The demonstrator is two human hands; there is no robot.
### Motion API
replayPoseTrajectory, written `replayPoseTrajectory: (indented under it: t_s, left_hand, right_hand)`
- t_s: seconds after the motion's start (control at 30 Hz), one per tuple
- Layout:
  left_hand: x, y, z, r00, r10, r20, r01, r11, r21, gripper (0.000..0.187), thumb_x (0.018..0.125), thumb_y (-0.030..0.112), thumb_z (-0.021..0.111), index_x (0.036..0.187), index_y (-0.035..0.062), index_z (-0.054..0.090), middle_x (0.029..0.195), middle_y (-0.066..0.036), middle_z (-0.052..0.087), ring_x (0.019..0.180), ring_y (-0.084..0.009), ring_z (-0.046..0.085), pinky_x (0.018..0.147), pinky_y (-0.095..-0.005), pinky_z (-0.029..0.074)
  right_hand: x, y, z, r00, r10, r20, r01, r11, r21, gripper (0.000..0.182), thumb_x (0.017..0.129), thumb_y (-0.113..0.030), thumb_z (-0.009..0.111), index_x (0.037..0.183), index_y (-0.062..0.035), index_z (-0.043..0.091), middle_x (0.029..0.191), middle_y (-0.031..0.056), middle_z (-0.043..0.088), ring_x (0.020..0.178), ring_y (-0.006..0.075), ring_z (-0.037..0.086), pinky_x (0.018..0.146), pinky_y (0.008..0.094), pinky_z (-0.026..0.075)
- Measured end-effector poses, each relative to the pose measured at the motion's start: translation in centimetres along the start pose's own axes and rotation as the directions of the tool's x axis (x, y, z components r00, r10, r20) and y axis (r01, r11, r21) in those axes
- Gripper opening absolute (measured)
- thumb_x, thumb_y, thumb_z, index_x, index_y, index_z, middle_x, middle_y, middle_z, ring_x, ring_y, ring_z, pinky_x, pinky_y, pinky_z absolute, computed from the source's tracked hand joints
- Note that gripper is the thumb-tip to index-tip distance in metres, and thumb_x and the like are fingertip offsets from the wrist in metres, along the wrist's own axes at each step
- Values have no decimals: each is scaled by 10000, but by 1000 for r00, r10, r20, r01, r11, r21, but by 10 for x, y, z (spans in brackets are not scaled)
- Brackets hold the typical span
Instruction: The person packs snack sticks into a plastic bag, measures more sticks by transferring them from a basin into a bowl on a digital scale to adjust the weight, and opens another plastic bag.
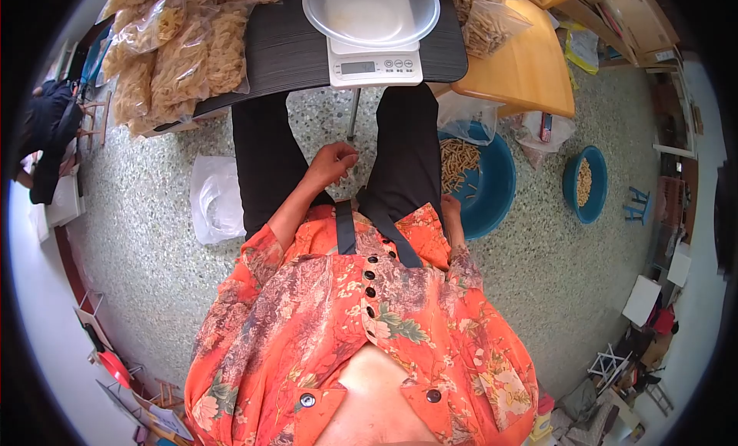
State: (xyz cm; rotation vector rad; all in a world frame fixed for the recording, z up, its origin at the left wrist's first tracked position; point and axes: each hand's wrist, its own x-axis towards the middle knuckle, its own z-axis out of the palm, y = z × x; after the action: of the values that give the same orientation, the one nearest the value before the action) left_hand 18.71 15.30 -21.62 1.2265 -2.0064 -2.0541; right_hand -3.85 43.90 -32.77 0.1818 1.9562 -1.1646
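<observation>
Our orange floral blouse (361,331) fills the view, left hand (332,163) with fingers curled together over the lap, right hand (450,209) fingers hidden, beside the blue basin (496,186) of light, brittle pasta, best scooped gently

1. Views: one, head-worn, wide fisheye with dark rounded corners.
2. Facing: steeply downward over the wearer's own chest and lap, floor around.
3. Nearness: torso fills the lower frame, close; the left hand (332,163) mid-frame; beyond its fingers, the scale (374,64) at the top edge.
4. Shared ground: none, single view.
</observation>
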Motion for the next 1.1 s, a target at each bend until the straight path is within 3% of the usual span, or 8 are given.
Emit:
replayPoseTrajectory:
  t_s: [0.13,0.23,0.27,0.33,0.4,0.47,0.77,1.1]
  left_hand:
    - [3,3,-1,1000,11,-20,-10,1000,12,249,876,218,623,995,-1,638,803,-68,637,579,-131,603,470,-288,466]
    - [4,1,1,999,31,-19,-30,996,83,239,870,215,630,980,3,647,767,-71,641,568,-134,601,503,-299,471]
    - [4,0,1,999,36,2,-36,992,124,231,865,212,635,969,6,652,753,-73,643,562,-133,600,513,-301,470]
    - [5,1,2,999,45,18,-48,986,162,223,861,209,640,959,9,658,739,-75,645,556,-132,599,523,-304,470]
    - [5,-1,3,998,41,39,-47,983,177,213,854,208,652,940,14,668,751,-85,657,590,-148,612,560,-318,477]
    - [5,-1,4,998,53,38,-59,980,191,213,849,207,657,934,12,672,760,-92,662,627,-167,622,590,-328,482]
    - [8,-8,7,987,148,68,-160,958,239,213,828,211,668,928,24,686,806,-129,674,752,-243,648,693,-366,493]
    - [4,-7,10,975,206,81,-221,933,283,197,849,212,658,936,36,673,855,-112,692,776,-237,649,706,-363,499]
  right_hand:
    - [7,-45,4,931,-348,-112,347,937,-27,187,874,-120,643,1004,12,668,765,38,654,708,119,614,637,264,497]
    - [-51,-153,37,507,-859,-79,819,508,-267,164,883,-74,626,1027,-2,654,858,51,631,689,94,582,636,242,489]
    - [-82,-189,51,408,-913,-26,878,400,-265,167,876,-56,631,1035,-12,654,911,56,623,692,98,577,638,243,490]
    - [-127,-236,71,425,-903,60,871,390,-299,244,792,-45,706,1031,-65,661,956,94,588,817,232,630,718,334,508]
    - [-124,-254,90,132,-982,136,911,66,-407,315,746,-44,739,1050,-79,664,968,98,573,842,265,622,714,365,514]
    - [-129,-269,104,-6,-979,205,879,-103,-466,431,715,-92,775,1127,-92,647,1007,103,542,854,276,612,712,380,523]
    - [-120,-281,121,52,-968,247,812,-104,-575,536,707,-134,791,1210,-103,609,968,89,492,789,249,586,659,372,524]
    - [-106,-284,122,-122,-930,346,751,-315,-581,508,727,-97,767,1211,-139,617,898,64,509,744,235,567,630,373,503]
